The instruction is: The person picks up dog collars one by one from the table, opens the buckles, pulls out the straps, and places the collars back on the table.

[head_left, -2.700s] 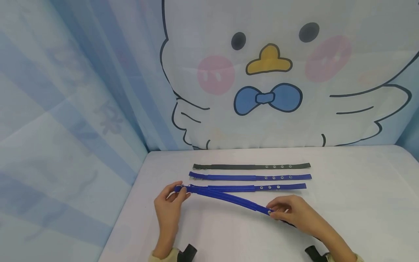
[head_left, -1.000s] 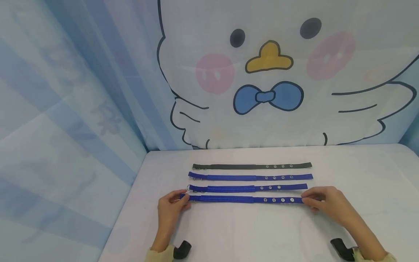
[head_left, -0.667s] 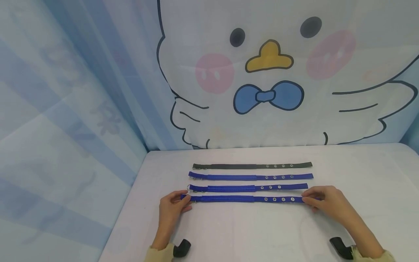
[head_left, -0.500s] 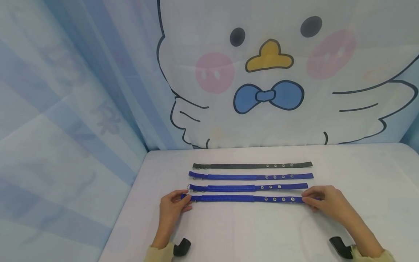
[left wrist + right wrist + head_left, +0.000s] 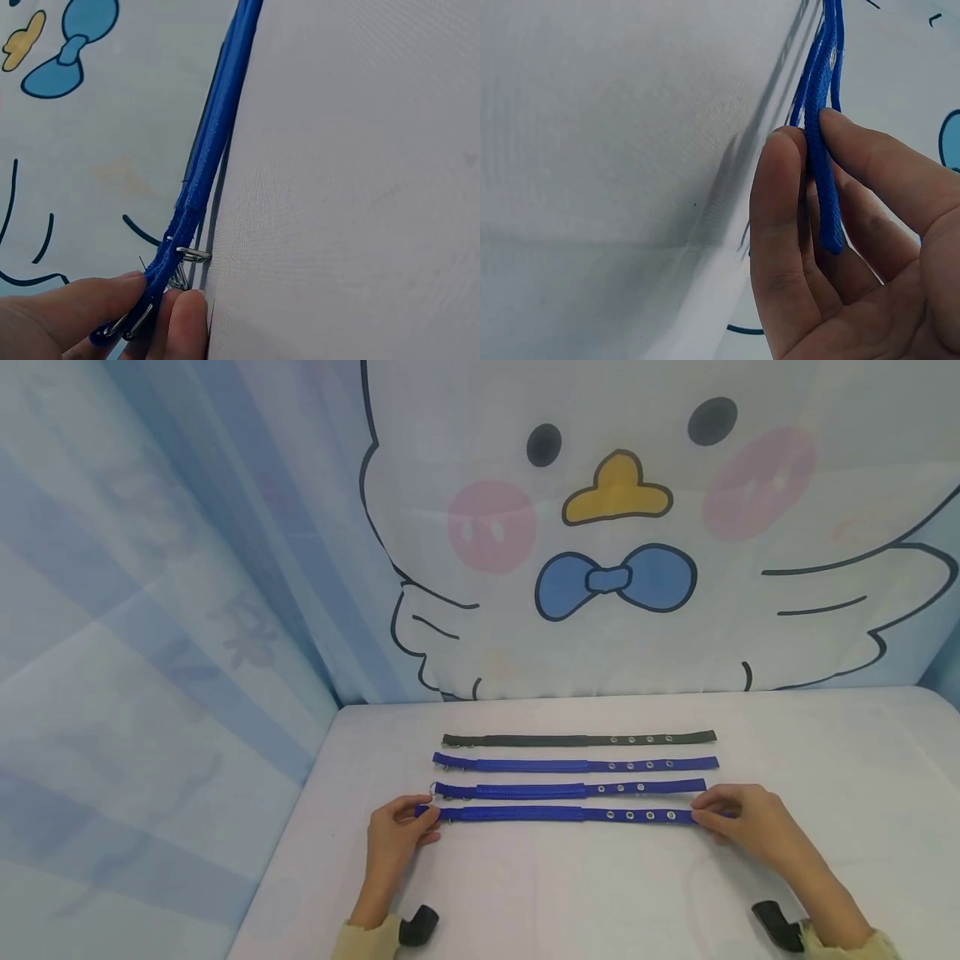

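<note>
A blue pet collar (image 5: 521, 814) stretches straight between both hands, nearest the person of several laid in parallel. My left hand (image 5: 393, 835) pinches its buckle end; metal buckle parts (image 5: 193, 255) show beside the fingers in the left wrist view. At the eyelet end, my right hand (image 5: 750, 822) pinches the strap between thumb and fingers, and the strap tip (image 5: 829, 236) sticks out past them in the right wrist view. Just beyond lies a second blue collar (image 5: 528, 792), then a third blue collar (image 5: 528, 767), and farthest a dark green collar (image 5: 532, 741).
The collars lie on a white-covered table (image 5: 570, 893). A curtain with a cartoon bird (image 5: 615, 652) hangs at the table's back edge, and a blue and white curtain (image 5: 172, 735) hangs along the left. Black wrist mounts (image 5: 418, 927) sit at the sleeves.
The held collar went from slanting across the second blue collar to lying straight and parallel in front of it. My right hand moved right to the strap's tip. Little moved in the last second.
</note>
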`<action>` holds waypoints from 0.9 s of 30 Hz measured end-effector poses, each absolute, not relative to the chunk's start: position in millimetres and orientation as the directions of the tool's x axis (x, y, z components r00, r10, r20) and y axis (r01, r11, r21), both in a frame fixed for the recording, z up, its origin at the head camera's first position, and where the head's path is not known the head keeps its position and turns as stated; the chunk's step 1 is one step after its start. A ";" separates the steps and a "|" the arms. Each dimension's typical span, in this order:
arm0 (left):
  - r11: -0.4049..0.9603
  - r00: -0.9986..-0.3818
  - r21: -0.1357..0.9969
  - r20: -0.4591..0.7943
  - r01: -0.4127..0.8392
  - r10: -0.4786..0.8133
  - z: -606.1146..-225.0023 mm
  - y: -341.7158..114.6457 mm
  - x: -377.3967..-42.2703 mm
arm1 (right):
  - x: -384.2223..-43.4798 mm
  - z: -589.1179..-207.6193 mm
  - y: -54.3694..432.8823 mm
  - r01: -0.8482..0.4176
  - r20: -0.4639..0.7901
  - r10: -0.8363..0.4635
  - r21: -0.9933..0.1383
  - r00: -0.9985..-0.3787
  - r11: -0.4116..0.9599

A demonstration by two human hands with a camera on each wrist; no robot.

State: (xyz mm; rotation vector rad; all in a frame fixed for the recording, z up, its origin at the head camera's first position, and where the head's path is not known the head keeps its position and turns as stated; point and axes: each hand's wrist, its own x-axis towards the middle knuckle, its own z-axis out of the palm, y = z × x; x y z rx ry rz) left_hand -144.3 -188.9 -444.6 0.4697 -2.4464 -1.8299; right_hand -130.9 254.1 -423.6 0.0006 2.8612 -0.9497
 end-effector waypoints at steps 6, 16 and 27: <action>0.253 -0.951 0.944 -0.138 -0.211 -0.277 -441.2 -188.0 -142.5 | -130.5 -419.1 252.2 0.057 -0.121 -0.016 -0.583 -0.993 0.811; 0.352 -0.952 0.917 -0.083 -0.189 -0.296 -441.3 -188.5 -141.7 | -127.7 -418.3 252.5 0.083 -0.086 0.044 -0.538 -0.995 0.839; 0.393 -0.949 0.897 -0.081 -0.202 -0.304 -442.7 -188.4 -143.5 | -117.8 -417.4 243.9 0.056 -0.283 -0.123 -0.552 -0.951 0.832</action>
